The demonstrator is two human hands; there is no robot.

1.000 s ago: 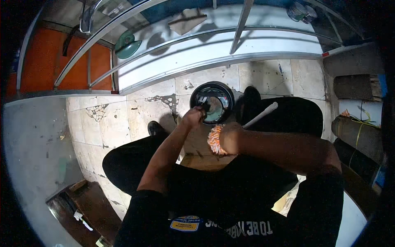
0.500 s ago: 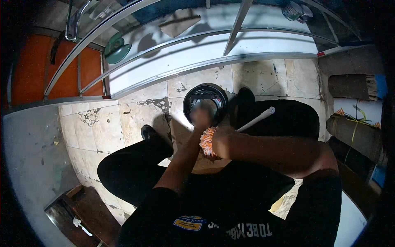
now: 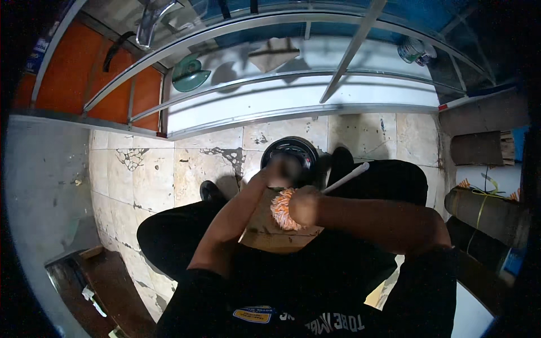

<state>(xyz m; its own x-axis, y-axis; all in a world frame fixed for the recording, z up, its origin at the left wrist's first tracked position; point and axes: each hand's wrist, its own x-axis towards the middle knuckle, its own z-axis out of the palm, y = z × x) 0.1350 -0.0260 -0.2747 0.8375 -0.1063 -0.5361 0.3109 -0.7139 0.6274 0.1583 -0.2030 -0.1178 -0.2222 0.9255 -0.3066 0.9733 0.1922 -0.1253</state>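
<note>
The person sits over a tiled floor [image 3: 186, 169] with a flat brown board [image 3: 265, 231] across the lap. The right hand [image 3: 304, 205] is closed in a fist around an orange-and-white tuft [image 3: 280, 209], a brush head or bundle of fibres, whose white stick [image 3: 345, 178] runs out toward 2 o'clock. The tuft sits at the centre of the view, on or just above the board; whether it touches cannot be told.

The left hand [image 3: 280, 168] is blurred at 12 o'clock from the tuft, over the near rim of a round black bowl [image 3: 293, 152] on the floor. Whether its fingers are wide or pinched on something cannot be told.

The tuft looks soft and light and would likely squash under a grip, so the stiff stick close behind it seems the surer place to hold, as the right hand does. The thin stick probably bends or snaps if levered. The bowl looks rigid and heavier, best taken by the rim.

At 12 o'clock stands a glass case with metal bars [image 3: 315, 79], a green dish [image 3: 190, 76] inside at 11 o'clock and a small round container [image 3: 414, 50] at 1 o'clock. Orange panels [image 3: 112, 84] lie at 10 o'clock. Dark rolls [image 3: 479, 211] tied with yellow cord lie at 3 o'clock, and a brown roll [image 3: 479, 147] above them. A yellow-and-blue patch [image 3: 252, 314] sits on the dark shirt at 6 o'clock.
</note>
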